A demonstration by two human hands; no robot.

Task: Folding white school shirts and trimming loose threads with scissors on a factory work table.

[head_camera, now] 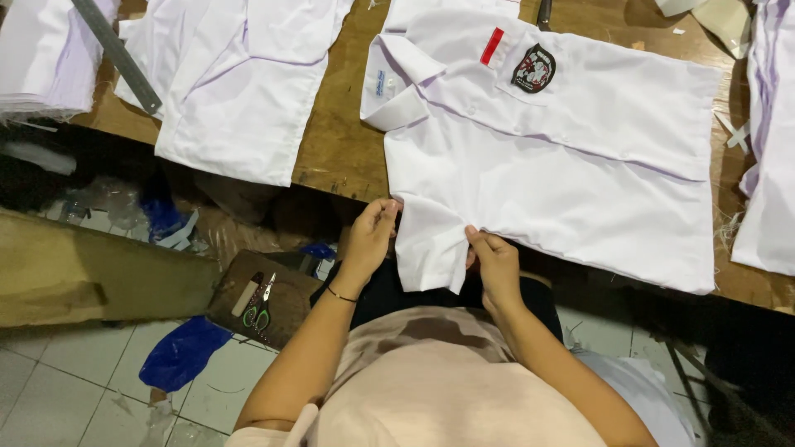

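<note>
A white shirt [546,157] with a red tab and a dark badge on its pocket is laid flat on the wooden table [339,141], its sleeve hanging over the near edge at 6 o'clock. The sleeve is pinched by the left hand [370,236] at its 9 o'clock edge and by the right hand [494,261] at its 3 o'clock edge, fingers closed on the cloth. A second white garment [240,83] and a metal ruler [116,54] are seen at 10 o'clock.
</note>
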